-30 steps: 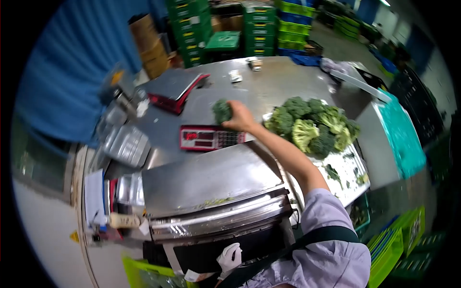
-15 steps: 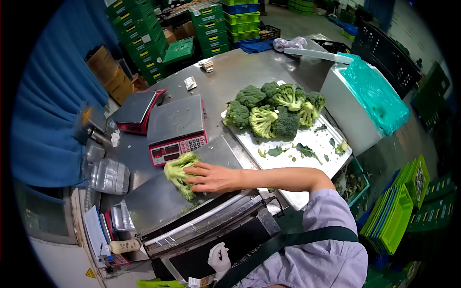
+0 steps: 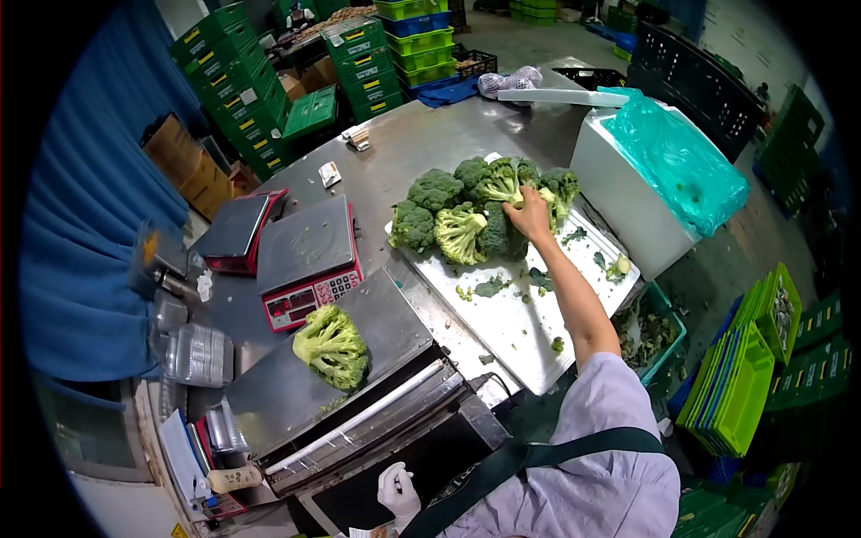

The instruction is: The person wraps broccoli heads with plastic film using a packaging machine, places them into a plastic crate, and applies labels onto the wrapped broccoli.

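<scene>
Along the left side, a blue curtain (image 3: 99,206) is hanging beside the steel counter (image 3: 417,134). Next, clear boxes (image 3: 199,356) are standing nested, probably for saving space. Two scales (image 3: 307,238) are sitting side by side, the nearer one with its display facing the person, perhaps for easy reading. In front of it, one broccoli (image 3: 332,348) is lying on the steel plate (image 3: 402,305), stalk side showing, maybe so that it is resting steadily. Below, the gloved left hand (image 3: 397,490) is keeping half curled and narrow; I cannot tell whether it is holding something. More broccoli are making a heap (image 3: 459,235) on the white board (image 3: 525,336), seemingly within easy reach. The bare right hand (image 3: 531,215) is touching the heap with bent fingers; how firmly it is gripping, I cannot tell. Farther right, a green bag (image 3: 677,160) is covering the foam box (image 3: 619,197).

Counting: two scales, one broccoli on the plate, at least seven in the heap, one bag, one box.
</scene>
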{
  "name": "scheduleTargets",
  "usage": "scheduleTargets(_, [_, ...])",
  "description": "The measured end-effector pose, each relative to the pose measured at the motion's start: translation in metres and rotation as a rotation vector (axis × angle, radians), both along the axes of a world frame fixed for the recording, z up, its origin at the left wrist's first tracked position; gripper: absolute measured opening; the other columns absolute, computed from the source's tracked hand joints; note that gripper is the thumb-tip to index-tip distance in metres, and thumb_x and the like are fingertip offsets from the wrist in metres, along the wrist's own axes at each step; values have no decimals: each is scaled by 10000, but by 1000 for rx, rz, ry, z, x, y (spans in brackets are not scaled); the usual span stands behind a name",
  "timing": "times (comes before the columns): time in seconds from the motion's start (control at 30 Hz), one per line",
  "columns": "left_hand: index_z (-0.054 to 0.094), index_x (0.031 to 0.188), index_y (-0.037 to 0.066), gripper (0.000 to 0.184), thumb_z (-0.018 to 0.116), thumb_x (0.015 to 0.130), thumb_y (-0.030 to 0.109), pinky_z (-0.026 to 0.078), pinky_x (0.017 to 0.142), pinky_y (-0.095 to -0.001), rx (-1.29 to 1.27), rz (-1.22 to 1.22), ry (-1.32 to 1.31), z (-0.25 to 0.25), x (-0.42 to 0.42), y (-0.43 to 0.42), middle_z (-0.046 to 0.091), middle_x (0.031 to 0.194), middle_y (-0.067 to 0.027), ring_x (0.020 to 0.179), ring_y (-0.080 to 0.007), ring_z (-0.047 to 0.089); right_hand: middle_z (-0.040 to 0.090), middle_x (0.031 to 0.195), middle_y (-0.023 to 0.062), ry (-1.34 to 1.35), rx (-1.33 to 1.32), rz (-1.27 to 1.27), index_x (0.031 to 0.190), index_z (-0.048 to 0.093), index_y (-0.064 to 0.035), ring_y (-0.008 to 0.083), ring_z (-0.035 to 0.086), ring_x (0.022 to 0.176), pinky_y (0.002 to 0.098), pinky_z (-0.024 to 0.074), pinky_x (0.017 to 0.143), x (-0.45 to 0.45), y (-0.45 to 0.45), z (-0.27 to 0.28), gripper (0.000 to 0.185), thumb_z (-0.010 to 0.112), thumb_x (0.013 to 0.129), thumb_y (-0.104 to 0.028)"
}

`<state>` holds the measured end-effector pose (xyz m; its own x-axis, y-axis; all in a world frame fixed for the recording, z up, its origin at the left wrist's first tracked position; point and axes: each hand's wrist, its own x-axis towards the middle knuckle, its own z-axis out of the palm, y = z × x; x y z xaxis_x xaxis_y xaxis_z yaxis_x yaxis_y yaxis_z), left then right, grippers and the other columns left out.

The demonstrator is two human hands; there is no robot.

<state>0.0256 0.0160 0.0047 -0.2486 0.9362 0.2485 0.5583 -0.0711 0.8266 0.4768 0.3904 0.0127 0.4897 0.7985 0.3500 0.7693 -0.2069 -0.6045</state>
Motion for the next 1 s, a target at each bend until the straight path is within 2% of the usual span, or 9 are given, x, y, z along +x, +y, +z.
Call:
scheduleTargets(0.1, [633, 880, -7, 97, 561, 816, -10, 484, 481, -215, 26, -1, 4, -6, -2, -1, 645, 876, -121, 571, -149, 623, 624, 1054, 239, 170, 271, -11, 1097, 607, 28, 356, 615, 967, 390, 488, 842, -1, -10, 0, 530, 712, 703, -310])
scheduleTargets(0.2, [632, 874, -1, 92, 563, 815, -7, 480, 483, -220, 51, -10, 26, -8, -3, 0, 645, 870, -120, 566, -148, 618, 657, 969, 199, 286, 227, -113, 1065, 622, 27, 300, 650, 886, 373, 515, 791, 3, -27, 20, 459, 688, 756, -306])
scheduleTargets(0.27, [625, 861, -10, 76, 562, 820, -6, 476, 491, -221, 39, 2, 25, -3, -1, 1, 640, 871, -126, 573, -149, 607, 653, 923, 157, 1057, 444, 130, 1048, 609, 40, 290, 653, 880, 354, 549, 740, 28, -14, -4, 382, 631, 829, -271])
scheduleTargets(0.33, [618, 848, -19, 64, 560, 825, -5, 471, 498, -223, 20, 7, 22, 1, 1, 1, 636, 872, -133, 580, -149, 595, 551, 1110, 240, 1547, 478, 265, 1186, 461, 78, 349, 636, 923, 376, 573, 772, 26, -39, 32, 464, 567, 876, -250])
scheduleTargets(0.43, [618, 853, -14, 67, 558, 824, -9, 482, 501, -223, -20, 19, -12, 5, 4, 1, 635, 879, -132, 589, -149, 598, 512, 1166, 270, 1713, 431, 382, 1211, 442, 72, 352, 632, 935, 388, 570, 793, 34, -59, 45, 503, 555, 875, -285])
scheduleTargets(0.63, [625, 885, 5, 80, 569, 828, 10, 473, 473, -219, -3, 21, -10, -3, 1, 0, 644, 876, -120, 588, -154, 620, 566, 1096, 250, 1355, 88, 389, 1190, 447, 117, 307, 643, 925, 347, 572, 771, 50, -108, 74, 561, 540, 873, -337])
scheduleTargets(0.8, [625, 903, 16, 92, 572, 827, 12, 474, 474, -220, -20, 18, 11, -8, -3, -1, 645, 882, -113, 593, -157, 624, 666, 714, 105, 659, -398, 413, 889, 653, 48, 123, 634, 597, 238, 533, 586, 59, -136, 78, 319, 690, 766, -244])
scheduleTargets(0.93, [624, 922, 12, 108, 574, 826, 8, 479, 486, -219, -47, 5, 5, -4, -3, -2, 640, 911, -120, 610, -158, 633, 663, 781, 154, -188, -903, 439, 891, 683, -23, 231, 656, 743, 351, 538, 694, 21, -128, 67, 480, 687, 670, -449])
scheduleTargets(1.0, [623, 930, -6, 116, 578, 823, -3, 503, 529, -225, -122, -3, -58, 6, -2, 0, 635, 929, -132, 627, -164, 638, 664, 950, 150, -252, -909, 457, 1108, 633, -77, 281, 641, 877, 385, 515, 778, 11, -125, 87, 652, 696, 647, -533])
